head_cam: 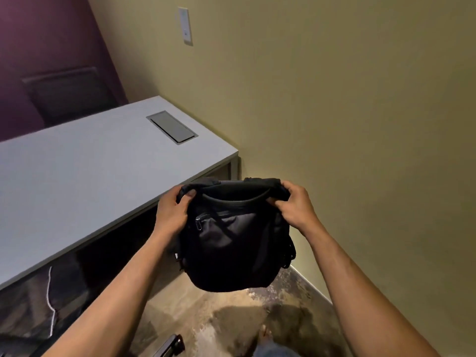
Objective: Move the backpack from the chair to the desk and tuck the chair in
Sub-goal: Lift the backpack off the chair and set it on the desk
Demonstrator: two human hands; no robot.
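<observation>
A soft black fabric backpack (231,235) hangs in the air, gripped at its top edge by a person's two bare hands and held just off the near right corner of a long pale grey bench (85,173). The left hand (171,211) is curled around the bag's top left corner, thumb pressed against the fabric; the right hand (292,204) pinches the top right corner, fingers folded over the rim. Between them the mouth of the bag sags open, and a small metal zip pull (198,222) dangles on its front left side. The bottom of the backpack is clear of the mottled brown and grey floor (231,320) below it and touches nothing.

The bench runs from the near left away to the far right, where it meets a plain olive-yellow wall (347,104). Set flush into its top near the far end is a rectangular grey cable hatch (172,127). A white switch plate (185,25) is fixed high on the wall beyond it. At far left stands a purple wall (46,42) bearing a dark vent grille (69,91). Under the bench, at near left, a white cord (50,300) trails down through the shadow. At the bottom edge, near the centre, a dark piece of furniture (171,345) shows only in part; what it is cannot be told.
</observation>
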